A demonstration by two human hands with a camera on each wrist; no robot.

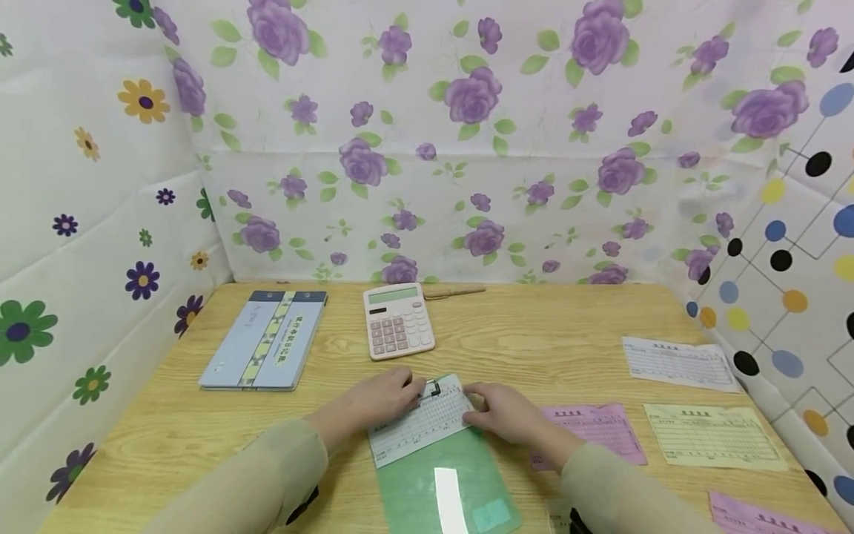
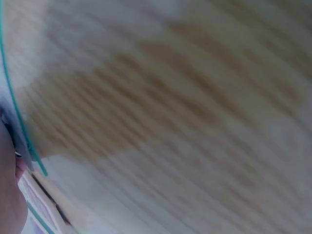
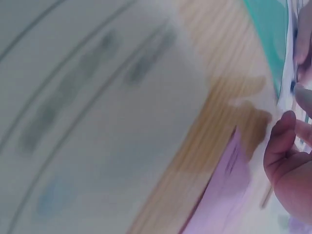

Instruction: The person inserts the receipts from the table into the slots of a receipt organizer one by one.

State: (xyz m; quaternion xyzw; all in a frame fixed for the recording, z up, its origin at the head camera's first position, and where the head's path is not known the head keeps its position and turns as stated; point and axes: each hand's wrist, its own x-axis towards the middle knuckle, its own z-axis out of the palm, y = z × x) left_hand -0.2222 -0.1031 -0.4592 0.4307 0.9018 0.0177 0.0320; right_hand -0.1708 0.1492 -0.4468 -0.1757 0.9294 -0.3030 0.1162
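Observation:
A green translucent clipboard lies at the table's front middle, its clip at the far end. Across its upper part a white printed form sits at a slant. My left hand is over the form's left side, with fingertips at the clip; its thumb is partly hidden. At the form's right edge, my right hand pinches the corner between thumb and forefinger. The right wrist view shows the right hand with curled fingers beside the clipboard's edge. Only a sliver of the left hand appears in the left wrist view.
A pink calculator and a pen lie behind the clipboard. Blue-grey account books lie at left. On the right are a white slip, a yellow slip and pink slips. Floral cloth walls enclose the table.

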